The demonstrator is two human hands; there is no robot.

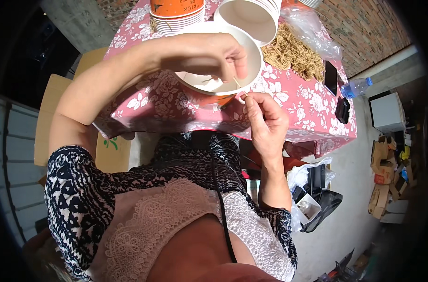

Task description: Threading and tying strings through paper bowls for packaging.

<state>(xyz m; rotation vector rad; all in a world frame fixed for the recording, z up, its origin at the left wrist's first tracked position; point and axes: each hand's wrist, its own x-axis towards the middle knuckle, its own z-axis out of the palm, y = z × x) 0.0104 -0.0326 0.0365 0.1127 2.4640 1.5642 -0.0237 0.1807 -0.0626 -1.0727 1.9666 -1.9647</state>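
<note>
A white paper bucket with an orange outside (251,51) stands at the near edge of the table. My left hand (218,54) reaches over its rim, fingers pinched on a thin tan string (236,82) inside the bucket. My right hand (265,122) is just below the rim at the table's edge, fingers closed on the other end of the string where it comes through the bucket's wall. Which part of the string lies inside the bucket is partly hidden by my left hand.
The table wears a pink flowered cloth (308,113). A stack of orange buckets (176,14), a stack of white ones on its side (251,19), a heap of tan strings (294,54), a plastic bag, a dark phone (330,77), a bottle (357,87). Boxes lie on the floor at right (385,183).
</note>
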